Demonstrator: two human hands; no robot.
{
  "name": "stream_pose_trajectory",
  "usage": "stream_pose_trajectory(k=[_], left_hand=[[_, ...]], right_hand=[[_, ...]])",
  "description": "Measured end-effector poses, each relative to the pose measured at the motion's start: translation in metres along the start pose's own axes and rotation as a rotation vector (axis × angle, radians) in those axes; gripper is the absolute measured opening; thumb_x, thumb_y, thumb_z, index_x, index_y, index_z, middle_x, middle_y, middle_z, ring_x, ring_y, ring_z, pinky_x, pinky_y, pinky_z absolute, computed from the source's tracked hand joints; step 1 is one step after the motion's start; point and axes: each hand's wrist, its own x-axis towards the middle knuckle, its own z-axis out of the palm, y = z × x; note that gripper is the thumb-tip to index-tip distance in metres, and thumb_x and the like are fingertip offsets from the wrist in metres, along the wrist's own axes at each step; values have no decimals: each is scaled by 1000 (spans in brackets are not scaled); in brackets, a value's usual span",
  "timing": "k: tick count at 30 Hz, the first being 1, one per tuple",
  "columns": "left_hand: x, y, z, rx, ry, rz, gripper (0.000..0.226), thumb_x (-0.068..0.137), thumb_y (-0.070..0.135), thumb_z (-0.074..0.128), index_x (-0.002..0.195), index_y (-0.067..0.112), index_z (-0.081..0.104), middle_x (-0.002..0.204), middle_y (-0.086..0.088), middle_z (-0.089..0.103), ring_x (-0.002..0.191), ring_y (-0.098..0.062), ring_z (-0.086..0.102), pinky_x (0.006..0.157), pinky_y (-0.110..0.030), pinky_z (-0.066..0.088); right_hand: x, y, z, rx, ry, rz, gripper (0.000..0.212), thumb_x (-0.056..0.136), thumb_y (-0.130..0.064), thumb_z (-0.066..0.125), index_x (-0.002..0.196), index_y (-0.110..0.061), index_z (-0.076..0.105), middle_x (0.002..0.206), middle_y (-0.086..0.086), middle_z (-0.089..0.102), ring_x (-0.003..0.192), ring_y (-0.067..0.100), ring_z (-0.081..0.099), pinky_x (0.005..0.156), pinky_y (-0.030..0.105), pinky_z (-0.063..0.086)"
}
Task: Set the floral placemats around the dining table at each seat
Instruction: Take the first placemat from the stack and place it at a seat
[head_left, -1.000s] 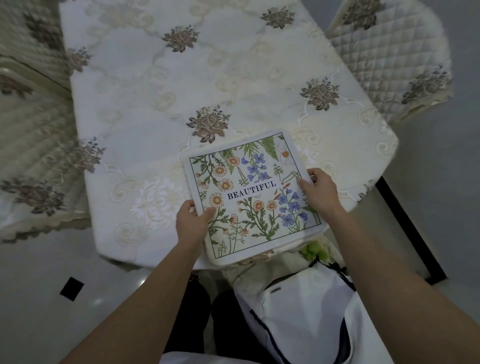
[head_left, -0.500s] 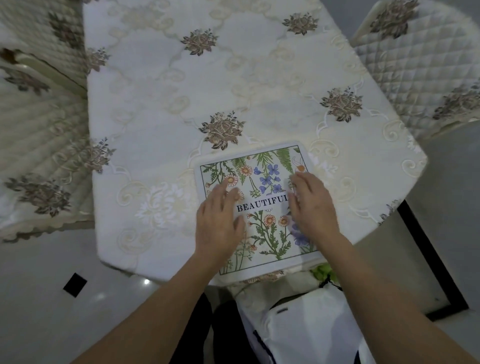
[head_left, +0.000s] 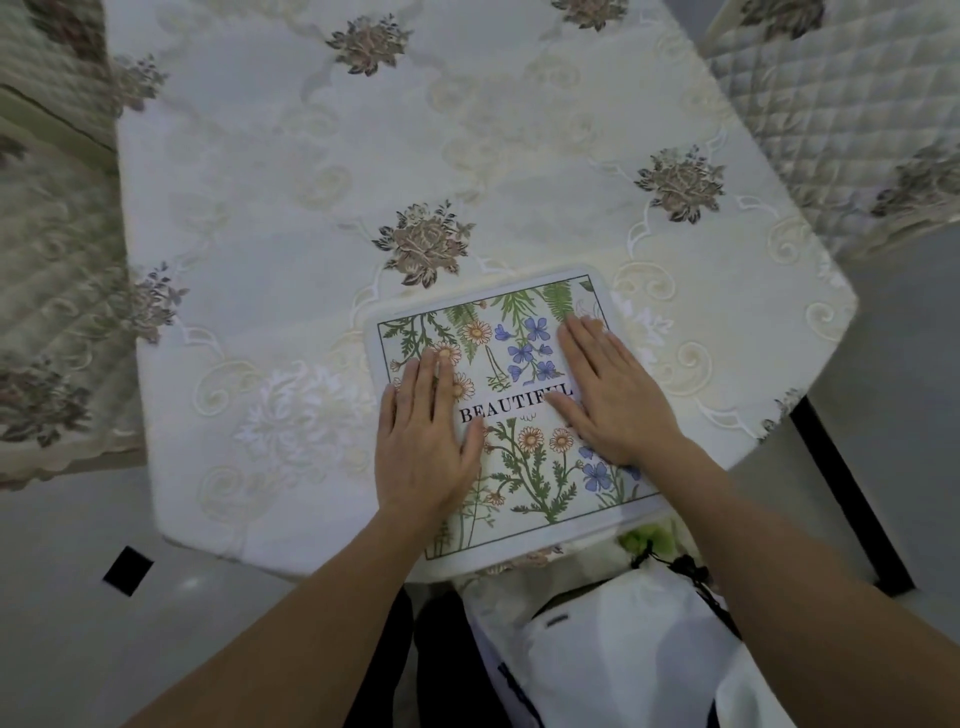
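Your floral placemat (head_left: 524, 467) lies flat on the dining table (head_left: 311, 208), at the 6 o'clock edge, right in front of you. Your left hand (head_left: 423, 447) is open wide and flat on its 9 o'clock side. Your right hand (head_left: 608, 395) is flat too, fingers straight, on its 3 o'clock side. A quilted chair (head_left: 831, 130) sits at 2 o'clock, and a white bag (head_left: 623, 649) is at 6 o'clock.
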Motion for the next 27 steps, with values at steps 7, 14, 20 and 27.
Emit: stream_pose_trajectory(k=[7, 14, 20, 27], left_hand=[[1, -7, -16, 2, -81, 37, 74, 99, 58, 21, 159, 18, 5, 167, -4, -2, 154, -20, -3, 125, -42, 4], [-5, -32, -77, 59, -186, 66, 75, 96, 61, 28, 159, 25, 8, 167, -3, 7, 154, -24, 5, 124, -49, 10], [4, -49, -140, 75, -109, 172, 77, 92, 66, 33, 157, 29, 17, 166, -3, 18, 153, -26, 13, 123, -49, 11], [29, -42, -194, 76, 124, 355, 72, 88, 64, 40, 149, 25, 39, 152, -5, 47, 141, -29, 41, 115, -51, 32]], right_hand=[[0, -1, -21, 28, -47, 35, 75, 102, -59, 16, 160, -14, 6, 169, 5, 5, 155, 19, -1, 125, 34, 3], [-10, -39, -76, 38, 73, 164, 57, 102, -42, 42, 151, -13, 37, 157, 14, 38, 146, 31, 33, 119, 41, 24], [-17, -75, -125, -41, 296, 164, 49, 88, -21, 71, 132, -2, 59, 132, 23, 62, 127, 41, 55, 102, 53, 46], [-22, -120, -166, -48, 451, 222, 49, 93, -35, 52, 133, -7, 59, 134, 18, 61, 126, 38, 55, 100, 51, 47]])
